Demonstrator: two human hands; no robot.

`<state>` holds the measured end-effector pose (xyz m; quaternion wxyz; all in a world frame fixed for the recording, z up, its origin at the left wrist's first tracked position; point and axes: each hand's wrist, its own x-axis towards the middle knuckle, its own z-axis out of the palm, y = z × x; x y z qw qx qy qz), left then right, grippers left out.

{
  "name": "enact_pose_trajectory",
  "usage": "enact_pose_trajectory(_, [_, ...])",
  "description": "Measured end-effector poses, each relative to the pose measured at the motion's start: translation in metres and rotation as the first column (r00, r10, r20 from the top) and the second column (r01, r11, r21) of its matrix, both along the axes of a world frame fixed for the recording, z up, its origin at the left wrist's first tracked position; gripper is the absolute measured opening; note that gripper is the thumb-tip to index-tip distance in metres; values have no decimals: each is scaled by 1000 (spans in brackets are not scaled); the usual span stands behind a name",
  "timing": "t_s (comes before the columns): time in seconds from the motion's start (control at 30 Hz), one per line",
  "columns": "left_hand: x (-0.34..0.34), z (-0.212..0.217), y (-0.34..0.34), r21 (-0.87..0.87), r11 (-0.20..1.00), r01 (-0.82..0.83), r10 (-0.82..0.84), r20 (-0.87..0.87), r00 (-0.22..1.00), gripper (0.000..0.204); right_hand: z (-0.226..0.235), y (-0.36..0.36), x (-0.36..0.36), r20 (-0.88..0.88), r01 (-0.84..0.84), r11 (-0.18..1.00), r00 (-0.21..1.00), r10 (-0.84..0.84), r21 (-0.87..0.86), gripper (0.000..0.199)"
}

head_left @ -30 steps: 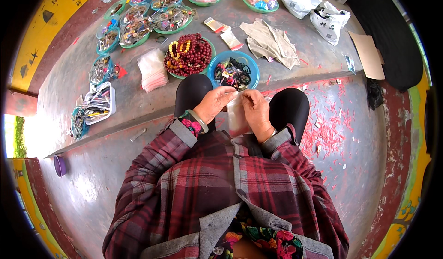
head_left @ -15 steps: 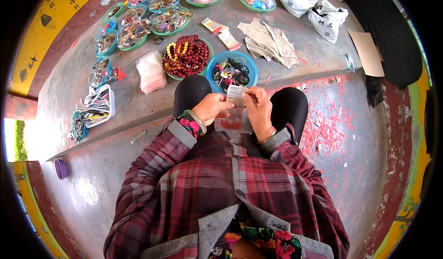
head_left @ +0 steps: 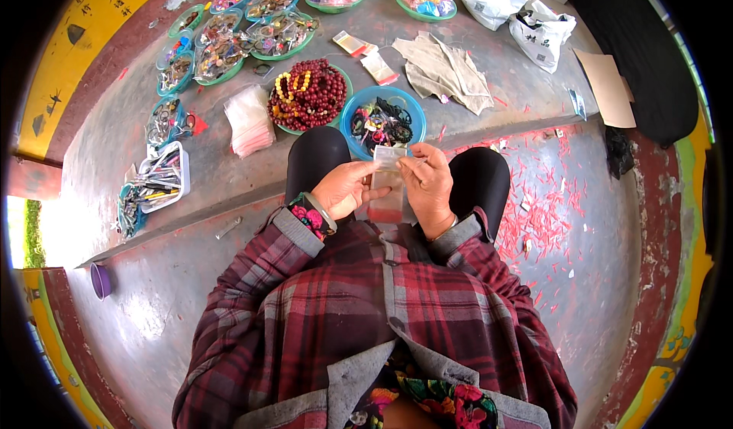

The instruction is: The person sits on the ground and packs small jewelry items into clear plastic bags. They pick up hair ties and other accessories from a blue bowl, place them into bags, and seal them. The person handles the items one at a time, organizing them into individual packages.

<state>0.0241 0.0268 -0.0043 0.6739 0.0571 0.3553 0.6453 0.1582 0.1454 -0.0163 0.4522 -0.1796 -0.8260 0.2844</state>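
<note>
- The grey concrete floor [head_left: 153, 314], smooth and worn, fills the lower part of the view, with a raised grey concrete ledge [head_left: 504, 77] running across above the knees.
- A scatter of small red paper scraps [head_left: 550, 207] lies on the floor to the person's right.
- The black cloth sheet [head_left: 641, 55] lies at the far right end of the ledge, a brown cardboard piece [head_left: 607, 85] just beside it.
- Two white printed plastic bags [head_left: 519, 12] stand near the far edge, and a crumpled pile of beige cloth pouches [head_left: 443, 66] lies between them and the bowls.
- A green round bowl of dark red and yellow bead strings [head_left: 309, 93] sits just beyond the left knee, touching a blue round bowl of dark mixed trinkets [head_left: 382, 119].
- A stack of clear small plastic bags [head_left: 248, 119] lies left of the bead bowl.
- The left hand [head_left: 347, 192] and right hand [head_left: 427, 188] meet over the lap, between the black-clad knees.
- The small clear plastic zip bag with a reddish bottom strip [head_left: 388, 192] hangs upright between the two hands, in front of the blue bowl's near rim.
- Left fingers are curled closed, thumb pinching the bag's left side; right fingers are closed too, thumb and forefinger pinching the bag's top right edge.
</note>
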Motion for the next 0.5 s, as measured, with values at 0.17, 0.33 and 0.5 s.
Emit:
enact_pose_trajectory(0.17, [3, 6, 0, 1, 999, -39, 39, 66, 997, 30, 23, -1, 3, 44, 50, 974, 997, -61, 221, 19])
enact_pose_trajectory(0.33, [3, -2, 0, -21, 1000, -16, 18, 98, 995, 33, 20, -2, 2, 18, 36, 976, 999, -41, 216, 18])
enact_pose_trajectory(0.5, [4, -1, -1, -29, 999, -34, 37, 111, 993, 34, 20, -1, 2, 43, -23, 984, 999, 16, 175, 18])
